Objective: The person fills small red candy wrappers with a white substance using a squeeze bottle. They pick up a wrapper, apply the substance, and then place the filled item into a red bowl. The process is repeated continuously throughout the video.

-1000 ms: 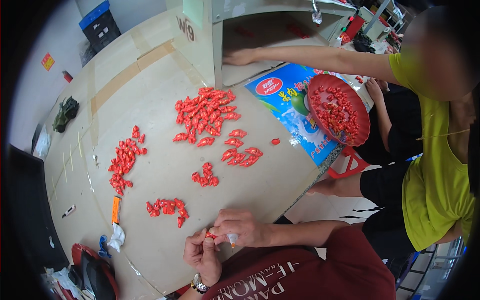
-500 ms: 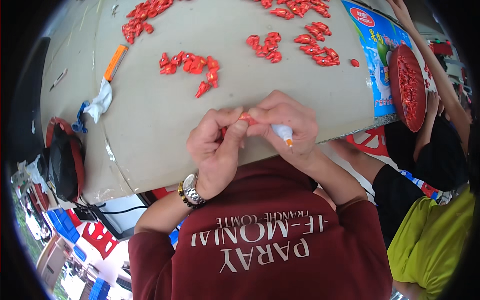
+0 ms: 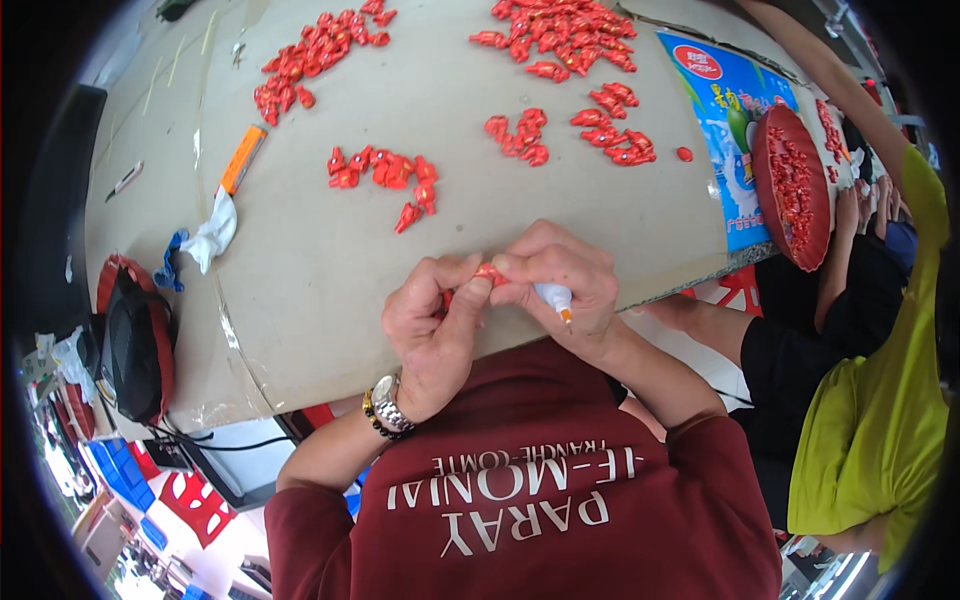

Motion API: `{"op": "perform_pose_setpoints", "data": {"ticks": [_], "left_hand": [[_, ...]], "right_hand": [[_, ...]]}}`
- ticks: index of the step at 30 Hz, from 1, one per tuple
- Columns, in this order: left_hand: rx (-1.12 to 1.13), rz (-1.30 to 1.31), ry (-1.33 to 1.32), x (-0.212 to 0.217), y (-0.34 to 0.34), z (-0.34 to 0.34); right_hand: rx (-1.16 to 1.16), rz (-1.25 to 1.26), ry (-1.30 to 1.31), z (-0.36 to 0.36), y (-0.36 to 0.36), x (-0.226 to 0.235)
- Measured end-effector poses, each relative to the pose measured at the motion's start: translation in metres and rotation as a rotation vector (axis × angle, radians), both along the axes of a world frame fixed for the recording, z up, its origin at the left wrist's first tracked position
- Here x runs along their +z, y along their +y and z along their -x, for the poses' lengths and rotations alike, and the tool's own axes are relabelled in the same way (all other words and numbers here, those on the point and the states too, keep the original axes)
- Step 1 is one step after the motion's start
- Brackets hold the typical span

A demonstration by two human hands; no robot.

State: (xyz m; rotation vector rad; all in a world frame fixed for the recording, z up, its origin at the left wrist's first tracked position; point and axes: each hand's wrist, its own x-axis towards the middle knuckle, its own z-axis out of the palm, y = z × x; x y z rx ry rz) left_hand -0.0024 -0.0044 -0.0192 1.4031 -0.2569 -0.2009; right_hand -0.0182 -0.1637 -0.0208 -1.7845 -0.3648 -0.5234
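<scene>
My left hand (image 3: 432, 325) and my right hand (image 3: 560, 280) meet over the near edge of the cardboard-covered table (image 3: 320, 260). Between their fingertips they pinch one small red plastic piece (image 3: 488, 272). My right hand also holds a small white glue tube with an orange tip (image 3: 555, 297), tip pointing down toward me. A metal watch and bead bracelet sit on my left wrist. A small cluster of the same red pieces (image 3: 385, 175) lies just beyond my hands.
More red piles lie at far left (image 3: 310, 55), far middle (image 3: 560, 30) and right (image 3: 610, 125). A red tray of pieces (image 3: 790, 185) rests on a blue printed sheet (image 3: 725, 95). An orange utility knife (image 3: 242, 160), white rag (image 3: 212, 235), black-red bag (image 3: 135, 340). A person in yellow-green (image 3: 880, 400) sits at right.
The view tipped from far across the table down to my hands. My hands came together near my chest and stay pinched on the red piece, the glue tube still in my right hand.
</scene>
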Motion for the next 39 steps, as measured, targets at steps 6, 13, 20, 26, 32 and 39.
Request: {"op": "perform_pose_setpoints", "data": {"ticks": [6,13,20,26,32,39], "left_hand": [[-0.051,0.085,0.148,0.010,-0.002,-0.006],[-0.106,0.057,0.282,0.032,-0.005,-0.017],[-0.217,0.196,0.538,0.036,0.012,-0.027],[-0.213,0.175,0.557,0.035,0.018,-0.026],[-0.328,0.499,0.676,0.033,0.017,-0.024],[-0.321,0.569,0.866,0.030,0.018,-0.023]], "right_hand": [[-0.058,-0.071,0.024,-0.001,0.002,0.005],[-0.209,-0.304,0.237,0.002,-0.011,0.014],[-0.475,0.140,0.327,-0.017,-0.056,0.025],[-0.637,0.171,0.337,-0.048,-0.072,0.040],[-0.644,0.390,0.449,-0.076,-0.102,0.044],[-0.587,0.353,0.225,-0.073,-0.099,0.048]]}}
